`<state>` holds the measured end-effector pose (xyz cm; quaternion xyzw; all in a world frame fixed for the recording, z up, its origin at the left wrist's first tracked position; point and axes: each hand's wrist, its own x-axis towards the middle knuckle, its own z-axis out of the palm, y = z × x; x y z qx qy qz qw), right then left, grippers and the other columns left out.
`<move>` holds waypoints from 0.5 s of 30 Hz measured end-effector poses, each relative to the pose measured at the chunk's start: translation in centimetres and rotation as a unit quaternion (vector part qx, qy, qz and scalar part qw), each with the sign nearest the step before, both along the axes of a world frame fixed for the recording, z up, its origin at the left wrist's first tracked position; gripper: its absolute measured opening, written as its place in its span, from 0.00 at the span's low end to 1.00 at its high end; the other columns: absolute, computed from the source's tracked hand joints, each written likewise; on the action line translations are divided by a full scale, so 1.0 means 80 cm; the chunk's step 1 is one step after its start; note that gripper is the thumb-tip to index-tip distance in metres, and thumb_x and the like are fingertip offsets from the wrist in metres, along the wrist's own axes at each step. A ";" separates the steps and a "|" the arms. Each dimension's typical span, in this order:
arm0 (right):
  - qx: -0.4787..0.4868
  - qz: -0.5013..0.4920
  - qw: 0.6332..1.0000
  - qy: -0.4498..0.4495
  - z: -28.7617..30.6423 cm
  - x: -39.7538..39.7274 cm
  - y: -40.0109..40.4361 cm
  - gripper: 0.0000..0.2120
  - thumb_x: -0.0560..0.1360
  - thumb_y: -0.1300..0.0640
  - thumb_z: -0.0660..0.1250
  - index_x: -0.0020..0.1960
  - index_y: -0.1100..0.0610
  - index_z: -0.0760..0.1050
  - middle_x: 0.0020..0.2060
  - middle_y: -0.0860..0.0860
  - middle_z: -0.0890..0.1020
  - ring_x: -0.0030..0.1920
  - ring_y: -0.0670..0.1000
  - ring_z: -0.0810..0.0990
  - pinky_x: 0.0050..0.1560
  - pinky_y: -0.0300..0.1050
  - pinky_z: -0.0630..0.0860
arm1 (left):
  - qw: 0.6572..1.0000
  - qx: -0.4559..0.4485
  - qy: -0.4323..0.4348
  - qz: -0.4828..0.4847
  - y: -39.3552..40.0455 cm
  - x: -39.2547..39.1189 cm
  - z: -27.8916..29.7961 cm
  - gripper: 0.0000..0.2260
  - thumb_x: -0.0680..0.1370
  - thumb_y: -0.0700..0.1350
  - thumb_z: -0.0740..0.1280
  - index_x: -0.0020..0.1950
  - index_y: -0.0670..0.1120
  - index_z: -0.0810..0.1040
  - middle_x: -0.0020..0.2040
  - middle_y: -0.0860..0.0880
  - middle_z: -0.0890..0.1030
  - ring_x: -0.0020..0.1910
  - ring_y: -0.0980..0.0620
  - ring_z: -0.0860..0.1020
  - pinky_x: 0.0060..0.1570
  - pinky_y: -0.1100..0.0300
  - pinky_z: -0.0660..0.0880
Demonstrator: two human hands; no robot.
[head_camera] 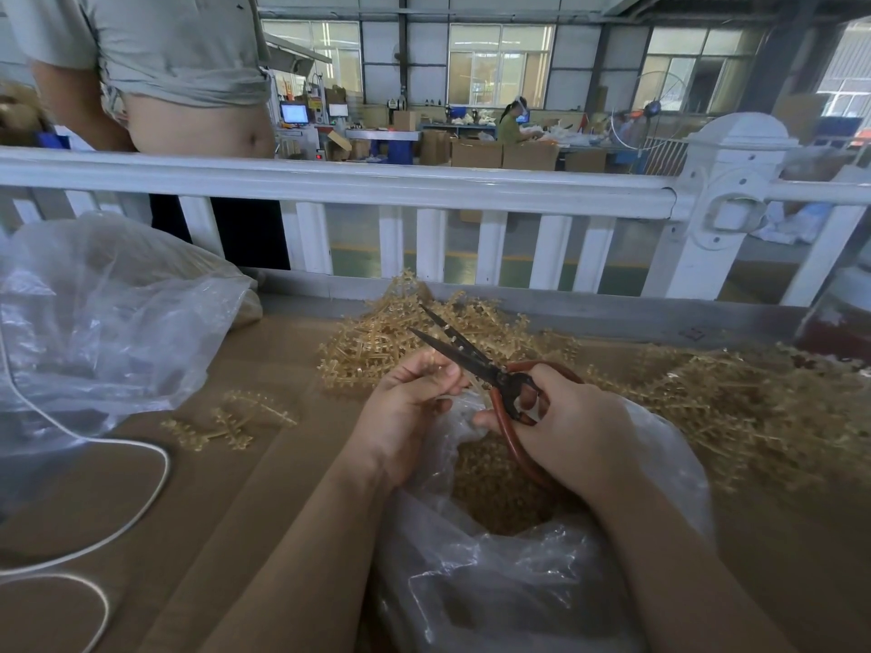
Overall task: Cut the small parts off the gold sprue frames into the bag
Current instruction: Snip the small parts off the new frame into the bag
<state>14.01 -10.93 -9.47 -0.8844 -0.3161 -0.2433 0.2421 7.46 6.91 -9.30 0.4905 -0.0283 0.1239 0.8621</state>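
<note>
A thin pale strip of gold sprue [459, 393] is pinched between the curled fingers and thumb of the left hand [410, 407], just above the open mouth of a clear plastic bag [495, 582]. The bag lies on the brown counter [212, 511] between the two forearms, and a mass of small gold parts [495, 483], too many to count, shows inside it. The right hand [570, 435] grasps one pair of scissors [476, 360] by its reddish loop handles, fingers curled through them; the two dark blades stand parted, pointing up and to the left, just beside the left hand's fingertips. Behind the hands lies one heap of gold sprue frames [400, 337], and a second, wider heap [735, 402] spreads on the right. Two loose frames [235, 419] lie apart on the left. Further left sits a second clear bag [103, 313], and one white cord [118, 534] loops across the counter. A white railing [377, 186] runs along the far edge; one person in a grey shirt [155, 44] stands behind it.
</note>
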 end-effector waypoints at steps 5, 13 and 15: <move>0.009 -0.004 1.000 0.005 -0.001 0.001 0.000 0.32 0.66 0.18 0.55 0.47 0.44 0.77 0.30 0.40 0.78 0.31 0.44 0.77 0.32 0.42 0.76 | 0.999 -0.022 -0.019 -0.025 -0.002 -0.002 0.002 0.06 0.73 0.35 0.68 0.38 0.44 0.77 0.35 0.48 0.78 0.33 0.56 0.78 0.32 0.64 0.76; -0.011 -0.010 1.000 0.017 -0.002 0.002 -0.001 0.31 0.66 0.18 0.56 0.49 0.43 0.76 0.31 0.40 0.79 0.31 0.42 0.75 0.31 0.34 0.69 | 0.999 -0.020 -0.018 -0.022 -0.005 -0.004 0.005 0.05 0.72 0.34 0.69 0.43 0.42 0.75 0.35 0.48 0.79 0.33 0.54 0.79 0.31 0.62 0.77; -0.015 -0.010 1.000 0.015 -0.001 0.002 -0.002 0.27 0.68 0.21 0.60 0.50 0.42 0.77 0.31 0.39 0.79 0.30 0.41 0.75 0.31 0.32 0.68 | 0.999 -0.027 -0.017 -0.013 -0.003 -0.005 0.008 0.06 0.71 0.32 0.70 0.42 0.43 0.77 0.36 0.47 0.81 0.34 0.51 0.80 0.35 0.59 0.79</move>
